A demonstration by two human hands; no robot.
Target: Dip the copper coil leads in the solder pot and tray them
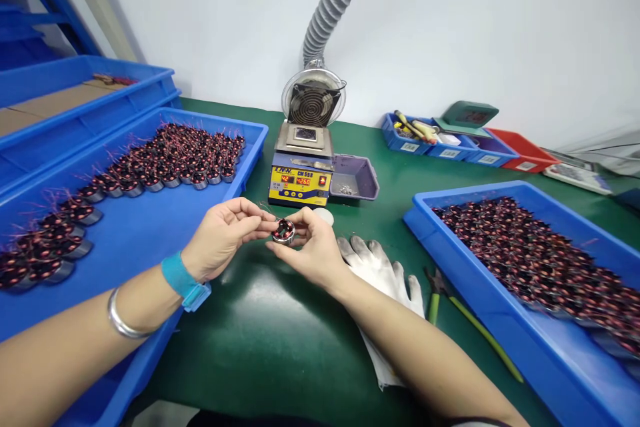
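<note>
- The right hand [313, 250] holds a small wound coil [283, 231] above the green surface [280, 340], its fingers curled and pinching the metal ring from the right side.
- The left hand [225, 235] meets it from the other side, fingertips pressed together on the coil's left edge; a thin wire lead seems to run from there, too fine to be sure.
- A blue wrist strap [184, 280] and a silver bangle [121, 320] sit on the left forearm.
- Just under the right forearm lies a white glove [380, 273], and beside it green-handled pliers [440, 293].
- To the left, a blue tray [135, 233] carries rows of the same coils along its far edge and left side.
- To the right, another blue tray [500, 320] is heaped with coils.
- Beyond the hands stands a yellow solder pot [300, 177] with red digits lit, a small purple dish [354, 177] touching its right side.
- Behind that, a round fan [313, 101] joins a grey ribbed hose [335, 0] rising up the wall.
- Far right, small blue and red bins [450, 140] hold tools.
</note>
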